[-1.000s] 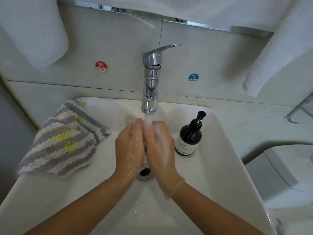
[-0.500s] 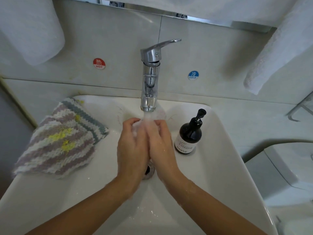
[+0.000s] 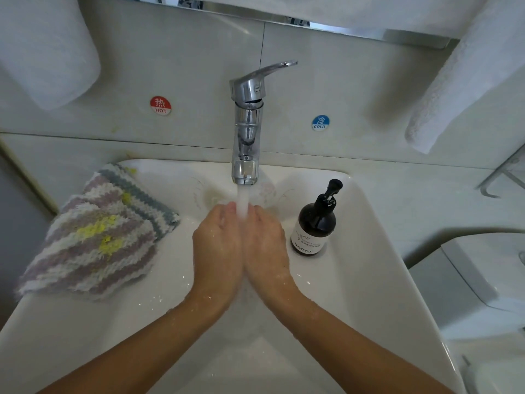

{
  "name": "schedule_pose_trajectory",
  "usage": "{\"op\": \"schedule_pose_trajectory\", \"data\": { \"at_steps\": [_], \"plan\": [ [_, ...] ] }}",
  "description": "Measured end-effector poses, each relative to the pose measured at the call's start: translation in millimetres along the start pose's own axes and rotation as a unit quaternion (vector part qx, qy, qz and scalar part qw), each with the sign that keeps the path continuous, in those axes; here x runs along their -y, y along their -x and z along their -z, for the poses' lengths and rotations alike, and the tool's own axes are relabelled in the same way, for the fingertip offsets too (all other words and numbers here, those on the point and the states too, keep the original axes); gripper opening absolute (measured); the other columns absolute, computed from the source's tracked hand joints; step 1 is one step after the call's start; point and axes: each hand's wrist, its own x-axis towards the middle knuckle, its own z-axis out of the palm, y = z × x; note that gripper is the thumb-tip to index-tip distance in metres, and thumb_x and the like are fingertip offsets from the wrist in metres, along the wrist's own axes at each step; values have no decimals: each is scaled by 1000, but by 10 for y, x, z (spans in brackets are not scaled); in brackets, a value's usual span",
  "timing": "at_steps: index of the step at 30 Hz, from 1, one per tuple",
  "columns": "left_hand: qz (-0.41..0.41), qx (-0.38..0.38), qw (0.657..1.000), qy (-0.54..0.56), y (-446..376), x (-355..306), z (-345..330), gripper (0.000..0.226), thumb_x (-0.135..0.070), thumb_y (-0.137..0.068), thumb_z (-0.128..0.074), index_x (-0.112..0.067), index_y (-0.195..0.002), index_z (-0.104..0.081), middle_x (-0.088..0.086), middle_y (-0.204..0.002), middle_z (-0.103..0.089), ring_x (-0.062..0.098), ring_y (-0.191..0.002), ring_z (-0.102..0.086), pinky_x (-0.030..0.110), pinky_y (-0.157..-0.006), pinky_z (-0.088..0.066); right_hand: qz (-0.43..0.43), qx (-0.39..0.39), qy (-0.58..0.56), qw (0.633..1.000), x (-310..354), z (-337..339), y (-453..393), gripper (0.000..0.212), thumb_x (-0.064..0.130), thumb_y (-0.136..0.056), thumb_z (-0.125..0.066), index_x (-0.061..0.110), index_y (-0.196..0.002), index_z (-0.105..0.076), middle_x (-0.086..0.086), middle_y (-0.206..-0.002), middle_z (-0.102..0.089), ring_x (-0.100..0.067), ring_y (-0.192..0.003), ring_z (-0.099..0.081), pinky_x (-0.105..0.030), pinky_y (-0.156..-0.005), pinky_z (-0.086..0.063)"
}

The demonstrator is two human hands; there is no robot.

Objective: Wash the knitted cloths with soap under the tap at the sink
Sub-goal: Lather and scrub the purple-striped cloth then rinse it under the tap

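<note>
My left hand (image 3: 217,245) and my right hand (image 3: 265,245) are pressed side by side, backs up, under the running water from the chrome tap (image 3: 247,132). The stream lands between their fingertips. Neither hand holds anything that I can see. The knitted cloths (image 3: 96,237), striped white, mauve and grey with yellow patches, lie stacked on the left rim of the white sink (image 3: 355,280), apart from both hands. A dark soap pump bottle (image 3: 315,226) stands in the basin just right of my right hand.
White towels hang at the upper left (image 3: 48,52) and upper right (image 3: 468,75). Red HOT (image 3: 160,105) and blue COLD (image 3: 320,122) stickers sit on the tiled wall. A white toilet cistern (image 3: 483,280) is at the right.
Both hands have slid together under the stream while rubbing, and the foam on them has rinsed away. The cloths and the bottle have not moved.
</note>
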Motion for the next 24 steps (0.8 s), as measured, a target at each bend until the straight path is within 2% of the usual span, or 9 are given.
{"op": "schedule_pose_trajectory", "data": {
  "at_steps": [2,3,5,7,11,13,17,19,24],
  "plan": [
    [-31,2,999,-26,2,-30,12,18,-15,-100,-53,-18,-84,-61,-4,-67,-63,0,-63,-61,12,-56,-47,-28,24,-35,999,15,11,-1,19,16,-98,-41,22,-81,-47,17,-64,-30,0,-52,-36,3,-63,-31],
    [-43,0,998,-37,1,-47,12,17,-15,-99,-52,-20,-84,-58,-5,-67,-61,-2,-62,-59,12,-55,-46,-37,17,-69,997,24,13,-1,15,18,-99,-44,22,-84,-45,14,-66,-39,6,-57,-45,0,-60,-35],
    [-57,-2,998,-39,16,-103,11,20,-16,-100,-48,-28,-85,-50,-8,-74,-58,-4,-65,-57,11,-56,-45,-5,9,-77,997,11,56,2,3,32,-96,-50,32,-98,-47,1,-91,-62,1,-80,-61,-16,-70,-49],
    [-55,-3,998,-16,27,-131,2,16,-17,-100,-48,-31,-92,-49,-8,-79,-60,-3,-72,-59,13,-59,-46,15,19,-67,997,9,103,3,20,38,-89,-51,45,-106,-45,-4,-110,-62,-18,-96,-64,-37,-82,-55],
    [-39,-21,999,14,26,-103,-19,11,-19,-101,-49,-30,-102,-50,-10,-90,-61,9,-84,-64,23,-66,-52,8,33,-113,993,48,161,25,28,20,-92,-57,39,-111,-49,4,-101,-64,-3,-84,-63,-21,-73,-55],
    [-63,-36,997,18,21,-105,-9,11,-18,-102,-47,-28,-103,-50,-10,-93,-61,10,-87,-64,27,-69,-54,-3,57,-96,994,73,178,43,18,30,-92,-59,41,-104,-51,14,-91,-64,7,-77,-62,-14,-65,-52],
    [-114,-39,993,5,3,-104,36,15,-17,-101,-42,-21,-114,-48,-20,-97,-57,2,-92,-61,17,-73,-52,-16,58,-38,997,79,148,50,11,54,-91,-52,44,-94,-54,21,-86,-65,-1,-81,-65,-32,-69,-59],
    [-107,-24,994,19,6,-83,44,24,-12,-93,-44,-20,-116,-48,-23,-99,-57,2,-92,-61,19,-73,-54,-25,42,-41,998,78,146,49,4,39,-94,-55,40,-97,-56,13,-89,-66,-8,-84,-66,-39,-73,-60],
    [-13,19,998,53,40,-90,0,35,-9,-95,-46,-39,-113,-46,-11,-101,-62,10,-89,-66,36,-73,-57,-2,35,-57,998,63,173,71,40,2,-90,-49,40,-99,-56,7,-93,-69,-9,-86,-67,-33,-78,-58]
  ]
}}
